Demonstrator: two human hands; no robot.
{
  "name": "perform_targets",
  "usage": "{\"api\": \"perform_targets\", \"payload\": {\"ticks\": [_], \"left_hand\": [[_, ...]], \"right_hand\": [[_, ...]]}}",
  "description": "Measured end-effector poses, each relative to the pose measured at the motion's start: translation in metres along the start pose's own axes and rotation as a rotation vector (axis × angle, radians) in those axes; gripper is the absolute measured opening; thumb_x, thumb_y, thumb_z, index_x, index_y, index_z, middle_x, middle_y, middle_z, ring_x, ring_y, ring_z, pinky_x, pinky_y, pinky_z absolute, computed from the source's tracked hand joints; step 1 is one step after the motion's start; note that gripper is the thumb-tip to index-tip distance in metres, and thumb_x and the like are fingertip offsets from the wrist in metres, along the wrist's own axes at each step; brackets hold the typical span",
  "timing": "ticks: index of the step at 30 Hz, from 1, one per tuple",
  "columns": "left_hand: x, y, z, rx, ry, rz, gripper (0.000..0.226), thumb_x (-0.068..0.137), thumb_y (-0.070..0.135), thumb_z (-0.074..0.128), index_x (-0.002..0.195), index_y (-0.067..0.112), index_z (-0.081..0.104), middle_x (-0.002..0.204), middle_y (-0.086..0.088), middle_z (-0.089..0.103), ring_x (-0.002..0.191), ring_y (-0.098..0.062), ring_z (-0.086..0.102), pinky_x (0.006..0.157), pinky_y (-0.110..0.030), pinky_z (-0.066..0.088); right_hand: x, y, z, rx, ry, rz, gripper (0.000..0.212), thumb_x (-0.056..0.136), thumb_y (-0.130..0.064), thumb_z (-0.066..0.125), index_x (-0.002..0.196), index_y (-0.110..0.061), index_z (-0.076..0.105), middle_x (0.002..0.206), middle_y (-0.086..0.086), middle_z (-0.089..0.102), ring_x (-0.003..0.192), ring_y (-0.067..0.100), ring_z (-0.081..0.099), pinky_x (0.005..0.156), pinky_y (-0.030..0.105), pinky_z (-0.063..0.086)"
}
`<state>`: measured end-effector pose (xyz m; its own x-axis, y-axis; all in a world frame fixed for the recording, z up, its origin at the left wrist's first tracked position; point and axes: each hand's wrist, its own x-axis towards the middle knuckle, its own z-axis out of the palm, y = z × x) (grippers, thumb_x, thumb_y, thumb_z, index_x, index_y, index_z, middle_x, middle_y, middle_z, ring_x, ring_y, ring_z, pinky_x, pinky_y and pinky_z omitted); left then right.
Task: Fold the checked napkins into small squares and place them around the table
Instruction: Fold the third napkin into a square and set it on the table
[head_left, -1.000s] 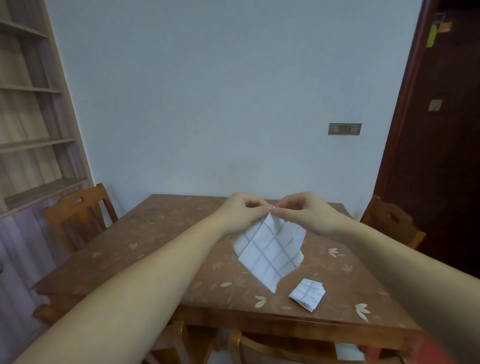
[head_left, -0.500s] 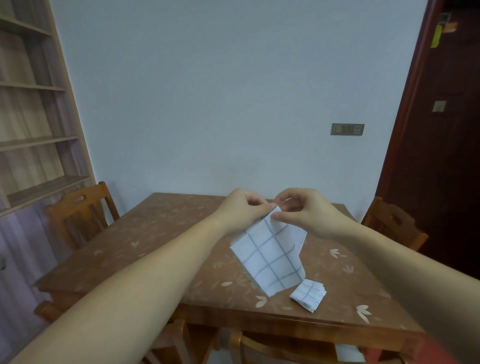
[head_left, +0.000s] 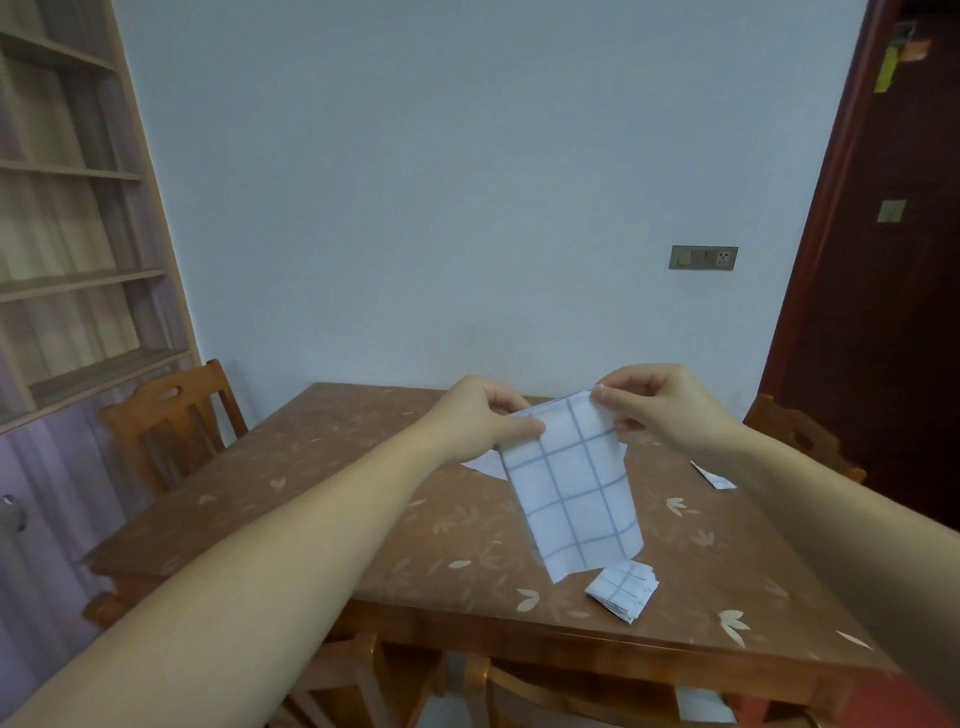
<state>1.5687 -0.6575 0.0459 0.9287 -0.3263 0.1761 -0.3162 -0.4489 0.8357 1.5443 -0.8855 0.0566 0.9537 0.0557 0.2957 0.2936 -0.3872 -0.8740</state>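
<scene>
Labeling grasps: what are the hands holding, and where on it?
One checked napkin, pinched at its top edge: left hand on the left corner, right hand on the right.

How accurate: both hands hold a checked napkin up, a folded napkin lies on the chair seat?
In the head view the left hand and right hand hold the checked napkin up, but the folded napkin lies on the table, not a chair seat.
</scene>
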Motion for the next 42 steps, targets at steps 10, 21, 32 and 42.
{"api": "perform_targets", "payload": {"ticks": [10,21,32,42], "left_hand": [[0.003,-0.004,0.005,-0.164,0.113,0.043,0.005,0.080,0.018,0.079,0.081,0.014,0.077,0.072,0.003,0.072,0.068,-0.009,0.066,0.072,-0.031,0.055],[-0.001,0.001,-0.001,-0.313,0.103,0.017,0.022,0.086,0.021,0.073,0.082,-0.001,0.074,0.065,0.003,0.069,0.056,-0.006,0.062,0.056,-0.016,0.047],[-0.001,0.015,0.007,0.057,0.020,0.034,0.014,0.082,0.031,0.075,0.078,0.018,0.074,0.064,0.009,0.063,0.058,-0.004,0.056,0.056,-0.021,0.043],[0.005,0.034,0.006,0.225,0.036,0.206,0.019,0.084,0.042,0.070,0.079,0.024,0.074,0.076,0.009,0.070,0.075,-0.011,0.064,0.071,-0.030,0.049]], "right_hand": [[-0.004,0.000,0.001,-0.005,-0.017,0.034,0.008,0.084,-0.016,0.075,0.085,-0.008,0.078,0.085,0.011,0.076,0.080,0.015,0.067,0.089,0.039,0.057],[-0.005,0.002,-0.003,0.199,-0.013,0.069,0.010,0.089,-0.013,0.069,0.086,-0.007,0.077,0.089,0.009,0.076,0.083,0.022,0.068,0.080,0.026,0.059],[-0.008,-0.007,0.002,0.084,-0.118,0.033,0.013,0.090,-0.016,0.068,0.088,-0.007,0.077,0.079,0.000,0.076,0.073,0.007,0.070,0.068,0.016,0.055],[-0.011,-0.013,0.006,-0.018,-0.243,-0.002,0.019,0.090,-0.020,0.070,0.077,-0.007,0.077,0.078,0.001,0.077,0.074,0.006,0.071,0.068,0.014,0.051]]}}
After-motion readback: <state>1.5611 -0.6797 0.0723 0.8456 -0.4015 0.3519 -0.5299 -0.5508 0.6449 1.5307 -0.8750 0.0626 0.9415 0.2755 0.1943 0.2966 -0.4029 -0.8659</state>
